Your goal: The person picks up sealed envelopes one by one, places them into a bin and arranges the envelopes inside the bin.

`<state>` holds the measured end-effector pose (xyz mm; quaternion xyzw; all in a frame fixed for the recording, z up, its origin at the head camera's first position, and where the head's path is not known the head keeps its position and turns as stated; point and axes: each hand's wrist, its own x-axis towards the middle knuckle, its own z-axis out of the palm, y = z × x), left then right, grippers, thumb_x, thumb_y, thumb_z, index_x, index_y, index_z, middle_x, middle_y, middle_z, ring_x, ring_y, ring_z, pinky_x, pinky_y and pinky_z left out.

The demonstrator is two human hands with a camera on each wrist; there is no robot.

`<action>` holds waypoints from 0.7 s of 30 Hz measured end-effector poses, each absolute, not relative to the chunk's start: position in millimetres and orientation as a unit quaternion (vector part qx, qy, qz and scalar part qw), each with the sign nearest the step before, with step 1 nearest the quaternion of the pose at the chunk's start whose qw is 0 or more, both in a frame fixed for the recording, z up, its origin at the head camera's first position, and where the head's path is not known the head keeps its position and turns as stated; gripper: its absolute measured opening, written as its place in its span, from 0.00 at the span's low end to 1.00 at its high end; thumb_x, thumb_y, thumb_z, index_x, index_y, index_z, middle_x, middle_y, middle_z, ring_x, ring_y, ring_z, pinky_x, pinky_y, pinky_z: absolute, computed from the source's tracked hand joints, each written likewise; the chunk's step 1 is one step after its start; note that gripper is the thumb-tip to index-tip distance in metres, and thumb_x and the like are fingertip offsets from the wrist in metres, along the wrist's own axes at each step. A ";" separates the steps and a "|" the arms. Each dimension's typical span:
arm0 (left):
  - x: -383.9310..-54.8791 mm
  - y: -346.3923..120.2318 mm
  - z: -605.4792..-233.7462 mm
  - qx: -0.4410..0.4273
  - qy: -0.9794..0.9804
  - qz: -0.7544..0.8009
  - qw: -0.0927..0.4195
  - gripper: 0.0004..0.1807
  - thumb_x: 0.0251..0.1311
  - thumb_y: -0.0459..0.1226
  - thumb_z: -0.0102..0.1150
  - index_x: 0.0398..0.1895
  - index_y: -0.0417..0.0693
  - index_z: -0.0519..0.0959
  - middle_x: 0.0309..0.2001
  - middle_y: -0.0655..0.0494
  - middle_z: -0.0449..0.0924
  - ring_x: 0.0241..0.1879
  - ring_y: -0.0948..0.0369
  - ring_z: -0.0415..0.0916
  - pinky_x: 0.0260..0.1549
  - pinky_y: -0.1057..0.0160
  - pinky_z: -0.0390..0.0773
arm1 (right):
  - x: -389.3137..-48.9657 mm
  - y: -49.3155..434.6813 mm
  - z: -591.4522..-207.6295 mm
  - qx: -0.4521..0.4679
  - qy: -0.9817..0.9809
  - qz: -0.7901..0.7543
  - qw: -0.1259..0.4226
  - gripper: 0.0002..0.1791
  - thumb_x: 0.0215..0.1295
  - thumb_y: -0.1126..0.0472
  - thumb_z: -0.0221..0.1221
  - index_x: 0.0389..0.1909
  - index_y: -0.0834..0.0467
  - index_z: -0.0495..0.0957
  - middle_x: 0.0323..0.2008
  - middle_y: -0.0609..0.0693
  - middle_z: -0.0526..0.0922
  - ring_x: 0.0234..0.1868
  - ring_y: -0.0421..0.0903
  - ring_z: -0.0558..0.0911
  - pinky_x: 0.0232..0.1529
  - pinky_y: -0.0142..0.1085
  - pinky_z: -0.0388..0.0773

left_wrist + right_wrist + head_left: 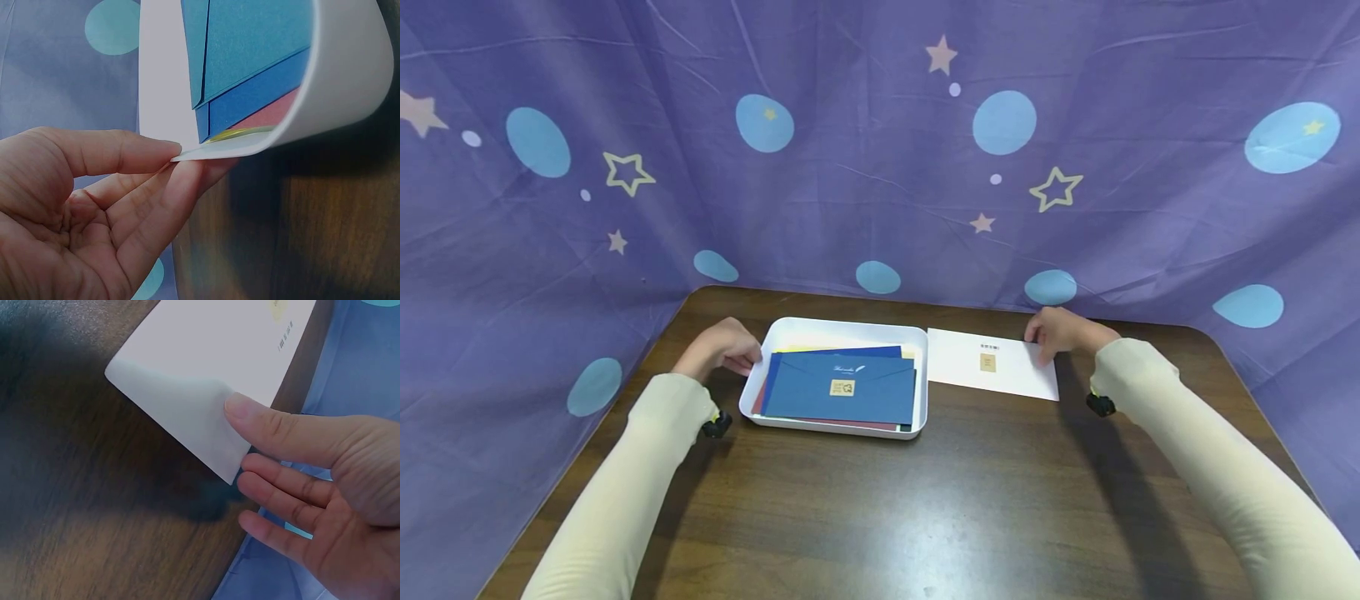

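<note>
In the head view a white tray (850, 333) stands on the table, left of centre. On top inside it lies a teal-blue envelope (872, 375) with a tan label, over a darker blue envelope (256, 84) and red and yellow paper edges. My left hand (733, 343) pinches the tray's left rim between thumb and fingers. To the right, a white envelope (955, 358) with a tan label and small printed marks lies beside the tray. My right hand (1058, 332) pinches its far right corner, thumb (240, 409) on top, other fingers at and beyond the edge.
The brown wooden table (850, 517) has rounded far corners. Behind it hangs a purple curtain (880, 167) with stars and blue dots. A small black wrist device (718, 424) sits at the left cuff, another (1101, 405) at the right.
</note>
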<state>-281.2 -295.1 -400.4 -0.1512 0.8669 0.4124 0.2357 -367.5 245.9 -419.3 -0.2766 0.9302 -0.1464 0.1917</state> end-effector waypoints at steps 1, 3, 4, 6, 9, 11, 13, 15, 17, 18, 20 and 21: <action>-281.2 -295.2 -400.5 -0.151 0.867 0.413 0.236 0.03 0.54 0.23 0.54 0.30 0.33 0.76 0.24 0.52 0.75 0.21 0.64 0.78 0.30 0.67 0.90 | -367.2 245.9 -420.0 -0.280 0.930 -0.146 0.189 0.24 0.41 0.70 0.77 0.43 0.68 0.82 0.34 0.61 0.84 0.33 0.46 0.80 0.36 0.36 0.81; -281.2 -295.4 -400.2 -0.151 0.867 0.413 0.235 0.03 0.54 0.23 0.54 0.30 0.32 0.77 0.24 0.52 0.75 0.21 0.63 0.78 0.30 0.66 0.90 | -366.5 245.6 -421.4 -0.280 0.931 -0.144 0.183 0.25 0.39 0.69 0.77 0.42 0.68 0.81 0.33 0.61 0.83 0.33 0.47 0.79 0.36 0.35 0.80; -281.2 -295.4 -400.0 -0.151 0.867 0.413 0.235 0.03 0.54 0.23 0.54 0.31 0.31 0.77 0.24 0.52 0.75 0.21 0.63 0.78 0.30 0.67 0.90 | -366.2 245.3 -422.1 -0.279 0.932 -0.143 0.181 0.25 0.39 0.69 0.77 0.42 0.68 0.81 0.33 0.61 0.83 0.33 0.47 0.78 0.35 0.36 0.79; -281.0 -295.2 -399.2 -0.152 0.867 0.413 0.234 0.03 0.53 0.23 0.54 0.31 0.31 0.77 0.23 0.52 0.75 0.21 0.63 0.78 0.29 0.67 0.90 | -366.0 243.9 -423.1 -0.274 0.935 -0.139 0.178 0.25 0.38 0.69 0.77 0.41 0.68 0.80 0.33 0.60 0.82 0.33 0.48 0.78 0.35 0.37 0.79; -280.8 -294.6 -398.3 -0.156 0.866 0.414 0.235 0.03 0.53 0.23 0.54 0.30 0.31 0.77 0.23 0.53 0.75 0.21 0.64 0.78 0.27 0.68 0.89 | -366.2 241.2 -424.3 -0.257 0.941 -0.129 0.179 0.26 0.39 0.68 0.78 0.42 0.66 0.80 0.34 0.59 0.82 0.33 0.48 0.77 0.36 0.38 0.79; -280.8 -294.6 -397.8 -0.156 0.865 0.414 0.236 0.03 0.53 0.23 0.54 0.29 0.32 0.77 0.22 0.53 0.75 0.20 0.63 0.78 0.27 0.68 0.89 | -366.8 239.3 -425.1 -0.248 0.944 -0.122 0.182 0.26 0.40 0.68 0.78 0.42 0.65 0.80 0.34 0.57 0.82 0.33 0.47 0.77 0.35 0.38 0.79; -281.0 -294.8 -397.7 -0.156 0.865 0.412 0.238 0.04 0.54 0.23 0.53 0.25 0.33 0.77 0.22 0.53 0.75 0.20 0.63 0.78 0.28 0.68 0.90 | -367.4 237.8 -425.6 -0.242 0.945 -0.115 0.185 0.25 0.40 0.67 0.78 0.42 0.65 0.79 0.33 0.56 0.81 0.32 0.47 0.77 0.34 0.37 0.78; -281.2 -294.9 -397.8 -0.156 0.866 0.411 0.239 0.05 0.54 0.23 0.53 0.24 0.34 0.77 0.21 0.53 0.75 0.20 0.63 0.78 0.28 0.67 0.90 | -367.7 236.5 -425.7 -0.239 0.946 -0.110 0.189 0.25 0.41 0.67 0.78 0.42 0.64 0.79 0.32 0.54 0.81 0.32 0.47 0.76 0.32 0.36 0.77; -281.4 -294.9 -398.5 -0.157 0.866 0.412 0.237 0.04 0.53 0.23 0.53 0.25 0.32 0.77 0.21 0.53 0.75 0.20 0.63 0.78 0.29 0.67 0.90 | -367.6 236.0 -425.4 -0.236 0.947 -0.108 0.192 0.24 0.41 0.67 0.78 0.41 0.64 0.79 0.31 0.53 0.80 0.31 0.46 0.76 0.31 0.35 0.76; -281.5 -295.1 -398.5 -0.156 0.866 0.412 0.238 0.04 0.53 0.23 0.53 0.26 0.31 0.78 0.21 0.53 0.75 0.20 0.63 0.78 0.29 0.67 0.90 | -367.7 236.0 -425.4 -0.235 0.947 -0.107 0.193 0.24 0.41 0.68 0.77 0.41 0.64 0.79 0.30 0.52 0.79 0.30 0.46 0.75 0.30 0.34 0.75; -281.7 -295.1 -399.3 -0.156 0.865 0.413 0.238 0.05 0.53 0.23 0.53 0.30 0.28 0.78 0.21 0.53 0.75 0.20 0.63 0.78 0.29 0.67 0.90 | -367.6 236.0 -425.6 -0.233 0.947 -0.107 0.193 0.23 0.41 0.68 0.77 0.40 0.64 0.79 0.29 0.52 0.79 0.30 0.46 0.75 0.29 0.33 0.74; -281.7 -295.1 -399.6 -0.156 0.865 0.412 0.239 0.05 0.53 0.23 0.53 0.31 0.28 0.78 0.21 0.53 0.75 0.20 0.63 0.78 0.29 0.67 0.90 | -367.5 235.9 -425.8 -0.232 0.947 -0.106 0.194 0.23 0.41 0.68 0.77 0.40 0.64 0.79 0.28 0.51 0.78 0.29 0.46 0.74 0.28 0.33 0.73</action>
